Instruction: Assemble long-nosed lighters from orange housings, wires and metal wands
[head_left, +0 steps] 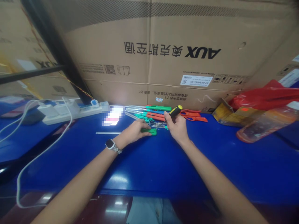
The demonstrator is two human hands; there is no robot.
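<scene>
Plainly, the green handle (153, 132) lies on the blue counter (140, 168) in front of the heap of coloured tools (155, 116), and we see the left hand's (137, 130) fingers closed around it. The right hand (178, 127) has its fingers clamped on the black-and-yellow screwdriver (176, 110), tilted with its butt up and its shaft angling down toward the handle. To do this well, we would press the handle flat against the counter, line the shaft up squarely with whatever it should meet, and push gently, with the left fingertips clear of the tip's path. The small loose parts (160, 125) just behind look easy to scatter, so we would move slowly there.

We cannot make out whether the screwdriver's tip touches the handle. The left hand hides any join between the handle and the thin metal rod (107, 133) to its left. The phone-like bright panel (113, 115) is pixelated, and the loose parts blur together.
</scene>
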